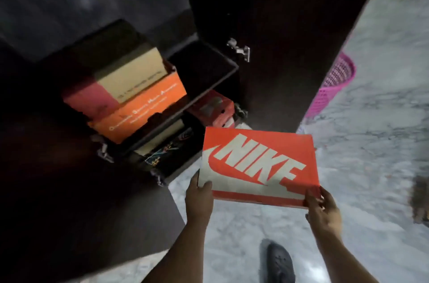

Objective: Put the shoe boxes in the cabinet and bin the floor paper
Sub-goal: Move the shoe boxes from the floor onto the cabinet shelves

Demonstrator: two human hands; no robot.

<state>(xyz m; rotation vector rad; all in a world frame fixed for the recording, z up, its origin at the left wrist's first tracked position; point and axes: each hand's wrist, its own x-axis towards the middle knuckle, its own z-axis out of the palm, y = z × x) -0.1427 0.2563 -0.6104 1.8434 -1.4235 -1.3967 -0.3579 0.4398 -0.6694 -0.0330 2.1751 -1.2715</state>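
Two hands, left hand (199, 199) and right hand (323, 207), clamp their fingers on the near corners of the flat orange cardboard shoe box (258, 164), its far edge facing the dark wooden cabinet (267, 16) shelves up-left.

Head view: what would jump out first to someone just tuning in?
The orange Nike shoe box, held at its near corners by the left hand and right hand, in front of the open dark cabinet. Next, the stacked boxes on its upper shelf, and the pink basket on the marble floor behind the door.
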